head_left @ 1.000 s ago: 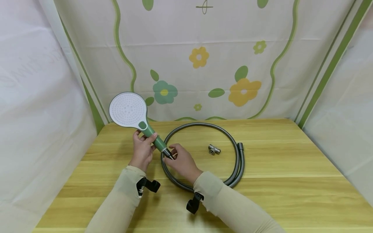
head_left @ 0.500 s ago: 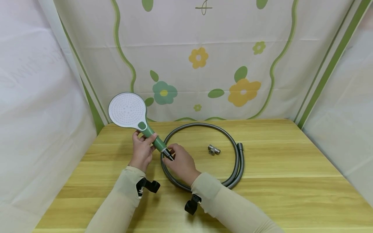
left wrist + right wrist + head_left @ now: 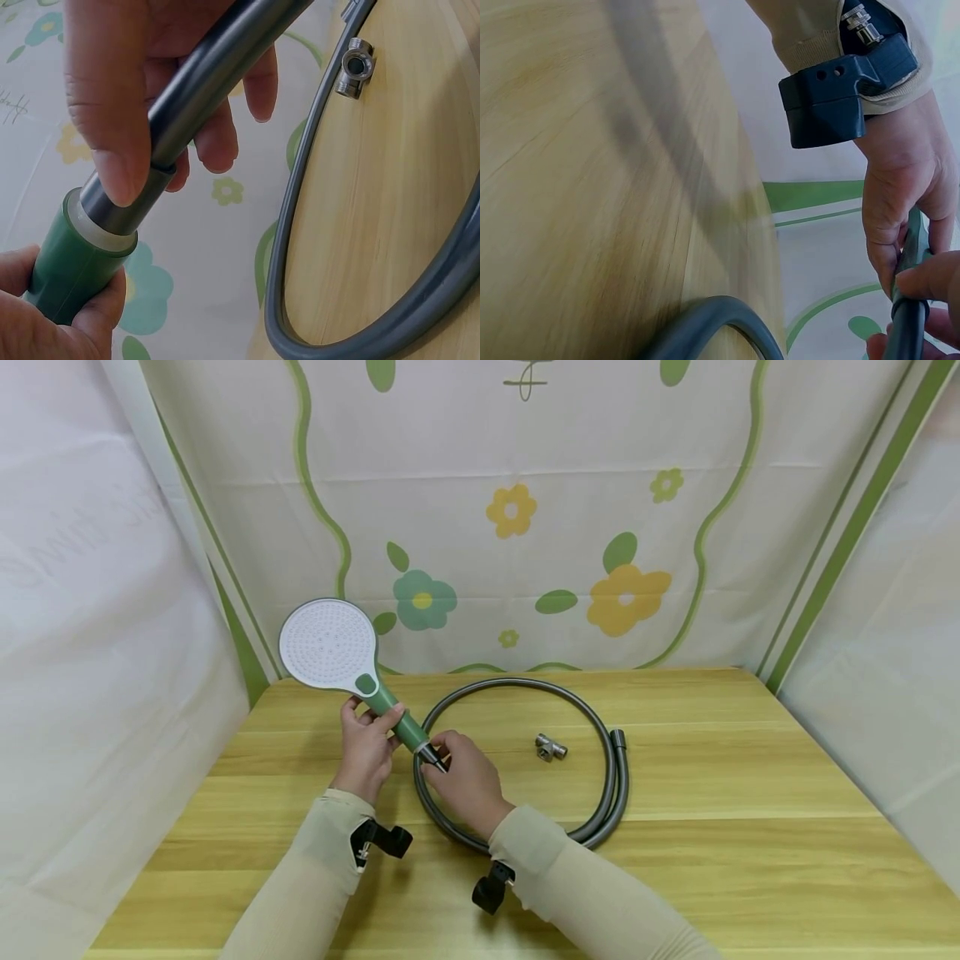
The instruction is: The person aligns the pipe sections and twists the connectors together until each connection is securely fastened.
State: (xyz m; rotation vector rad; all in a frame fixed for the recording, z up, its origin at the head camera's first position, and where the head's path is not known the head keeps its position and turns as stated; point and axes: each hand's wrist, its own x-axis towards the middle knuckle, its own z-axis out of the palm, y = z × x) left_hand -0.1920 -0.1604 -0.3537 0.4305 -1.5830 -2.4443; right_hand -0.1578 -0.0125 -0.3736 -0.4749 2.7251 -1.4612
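Booth (image 3: pixel 112 652), 3 fabric walls (image 3: pixel 562 527), wood-grain table (image 3: pixel 727 768)

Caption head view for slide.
Hands hold a shower head and the hose at its base; metal tee fitting inside hose loop.

Head view bright | wrist views dimmer | soft shadows across tabletop (image 3: pixel 555 225)

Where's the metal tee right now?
In the head view, the tee lies on the table inside the hose loop, to the right of the right hand.
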